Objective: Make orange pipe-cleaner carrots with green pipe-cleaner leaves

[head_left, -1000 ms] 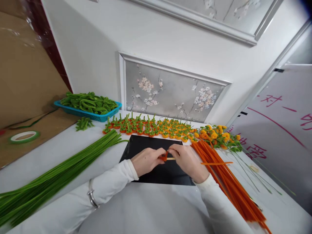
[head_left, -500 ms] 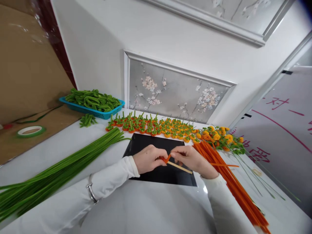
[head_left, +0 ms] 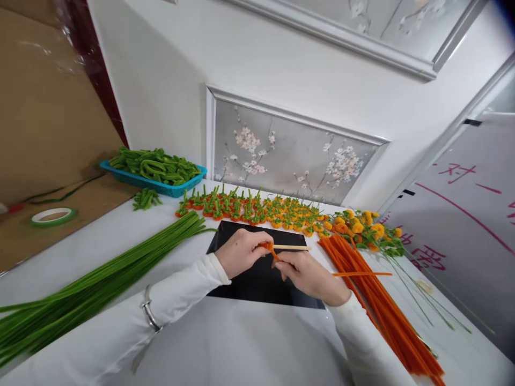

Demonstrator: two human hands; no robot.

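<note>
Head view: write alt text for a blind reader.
Two hands hold an orange strip and a pale stick over a black board. Green strips lie left, orange strips right; orange and yellow flowers line the back, beside a blue tray of green pieces.

Left sleeve (head_left: 120, 332): white, full length, plain cuff (head_left: 220, 269) at the wrist. A silver-coloured, glossy bangle (head_left: 150, 316) encircles the forearm over the fabric. Right sleeve (head_left: 364, 338): white, full length, matching cuff. Left hand (head_left: 242, 253) and right hand (head_left: 316, 274): bare.
</note>
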